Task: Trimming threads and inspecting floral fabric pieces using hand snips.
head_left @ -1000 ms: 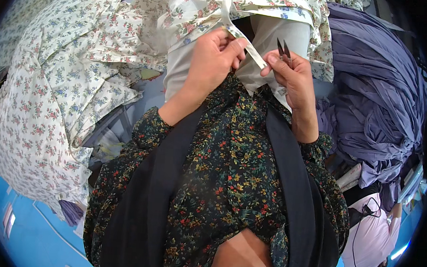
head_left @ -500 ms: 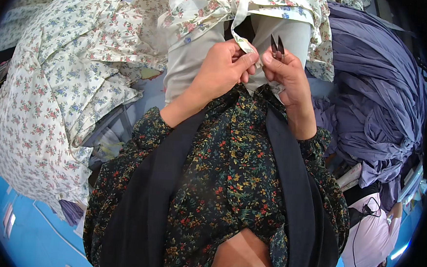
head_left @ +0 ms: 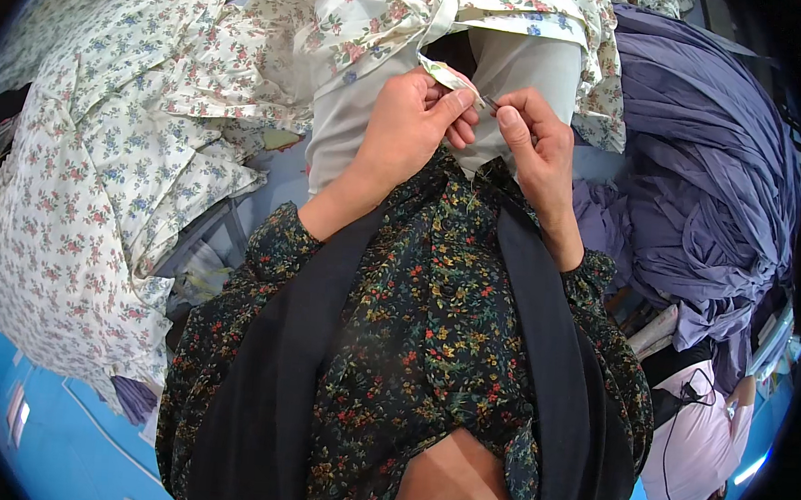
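My left hand pinches the end of a narrow white floral fabric strap between thumb and fingers. The strap runs up to the floral cloth lying across my lap. Close to the strap's end, my right hand is closed around small dark thread snips. Their tips point left, toward the pinched end, and my fingers hide the rest of them. Whether the blades touch the fabric I cannot tell.
White floral fabric is heaped on the left, and gathered purple-grey fabric on the right. A person in a pink top is at the lower right, with a dark cord hanging nearby. Blue floor shows at lower left.
The snips have turned from pointing up, away from me, to pointing left at the strap's end. My right hand has rotated with them; my left hand keeps its pinch and has shifted slightly left.
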{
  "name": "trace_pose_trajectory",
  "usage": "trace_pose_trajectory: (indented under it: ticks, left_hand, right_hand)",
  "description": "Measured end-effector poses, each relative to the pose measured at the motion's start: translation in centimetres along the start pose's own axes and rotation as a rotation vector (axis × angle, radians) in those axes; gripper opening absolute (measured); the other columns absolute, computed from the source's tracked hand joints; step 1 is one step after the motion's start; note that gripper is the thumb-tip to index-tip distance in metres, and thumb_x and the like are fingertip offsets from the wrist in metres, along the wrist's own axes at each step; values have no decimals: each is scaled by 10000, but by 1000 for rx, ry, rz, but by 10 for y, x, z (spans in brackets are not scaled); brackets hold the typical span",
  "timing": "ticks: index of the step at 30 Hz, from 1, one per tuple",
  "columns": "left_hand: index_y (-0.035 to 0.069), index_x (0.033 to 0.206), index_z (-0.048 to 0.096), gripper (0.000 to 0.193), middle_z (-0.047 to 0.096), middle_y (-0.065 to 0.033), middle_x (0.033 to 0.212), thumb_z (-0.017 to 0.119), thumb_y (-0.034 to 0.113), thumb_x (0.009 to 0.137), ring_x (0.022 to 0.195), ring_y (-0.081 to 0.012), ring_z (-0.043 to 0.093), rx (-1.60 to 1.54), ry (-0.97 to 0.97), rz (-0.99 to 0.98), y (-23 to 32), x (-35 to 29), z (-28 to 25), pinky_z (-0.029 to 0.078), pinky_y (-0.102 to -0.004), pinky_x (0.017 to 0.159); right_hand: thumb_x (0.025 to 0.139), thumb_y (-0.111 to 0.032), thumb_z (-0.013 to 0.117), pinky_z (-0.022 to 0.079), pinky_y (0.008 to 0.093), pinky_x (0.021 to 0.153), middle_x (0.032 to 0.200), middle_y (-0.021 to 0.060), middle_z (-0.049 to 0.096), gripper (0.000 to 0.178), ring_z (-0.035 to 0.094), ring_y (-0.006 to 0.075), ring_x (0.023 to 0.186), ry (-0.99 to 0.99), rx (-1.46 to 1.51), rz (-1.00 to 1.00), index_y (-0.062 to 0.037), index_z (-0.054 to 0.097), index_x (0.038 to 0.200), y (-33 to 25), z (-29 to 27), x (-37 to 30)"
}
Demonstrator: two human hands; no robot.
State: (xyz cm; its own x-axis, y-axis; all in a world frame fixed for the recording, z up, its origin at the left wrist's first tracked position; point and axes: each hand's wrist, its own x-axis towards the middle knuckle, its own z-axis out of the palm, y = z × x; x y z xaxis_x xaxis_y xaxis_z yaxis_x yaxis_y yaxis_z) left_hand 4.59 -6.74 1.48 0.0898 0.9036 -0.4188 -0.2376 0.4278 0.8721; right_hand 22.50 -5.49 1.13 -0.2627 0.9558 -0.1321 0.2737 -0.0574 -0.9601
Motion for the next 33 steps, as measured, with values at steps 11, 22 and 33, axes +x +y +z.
trace_pose_trajectory:
  ticks: [11, 22, 33]
  left_hand:
    - [-59, 960, 612, 154, 649, -93, 758, 591, 92, 937, 584, -118, 613, -71, -12, -21, 0, 3, 3, 506, -241, 518]
    - [5, 883, 642, 100, 543, 5, 652, 622, 102, 894, 526, -36, 415, -357, 211, 136, 12, 32, -37, 291, -185, 461]
    - [12, 934, 691, 182, 559, 16, 654, 717, 177, 862, 527, -30, 432, -41, -18, 24, 8, 33, -2, 303, -182, 474]
  right_hand:
    - [928, -138, 622, 338, 180, 576, 705, -53, 552, 147, 454, 17, 641, 0, 392, 137, -13, 598, 853, 6, 2, 5]
    - [863, -36, 666, 285, 186, 518, 661, -79, 506, 94, 405, -4, 581, -91, 444, 261, -28, 590, 809, 3, -19, -8]
    - [838, -30, 690, 281, 180, 518, 663, -80, 512, 114, 406, -7, 577, -72, 344, 285, -47, 591, 783, -4, -17, -15]
